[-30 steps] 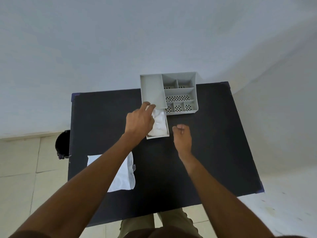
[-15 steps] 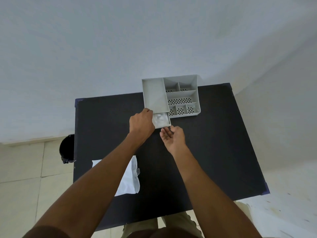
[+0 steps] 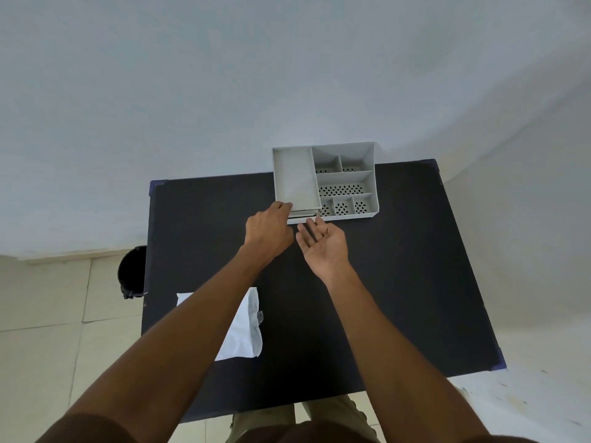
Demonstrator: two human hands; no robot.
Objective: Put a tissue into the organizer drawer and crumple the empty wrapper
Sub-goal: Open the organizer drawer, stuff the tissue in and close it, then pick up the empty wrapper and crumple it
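Black table [image 3: 399,282] against a pale blue-grey wall, tiled floor below, dark round bin [image 3: 131,272] on the floor at the table's left edge.

Grey organizer [image 3: 347,180] sits at the far edge of the table: solid flat top on its left half, open compartments with perforated floors on the right half. We see the drawer [image 3: 302,219] under the solid section nearly pushed in, only a thin strip of its front sticking out toward us. Tissue isn't visible in that strip, so we can't tell from this view where it lies.

Left hand [image 3: 268,230]: knuckles up, fingers curled, fingertips at the left corner of the drawer front and the organizer's near-left edge. We can't make out anything gripped; it reads as contact, not a grasp.

Right hand [image 3: 324,243]: palm up and open, fingers extended toward the organizer, tips touching or just short of the drawer front's right part; we can't say which. Nothing in it.

White wrapper [image 3: 246,327] lies flat and uncrumpled on the near-left part of the table, well apart from the organizer, partly hidden under our left forearm. Neither hand is touching it.

Khaki trousers show at the bottom edge, below the table.
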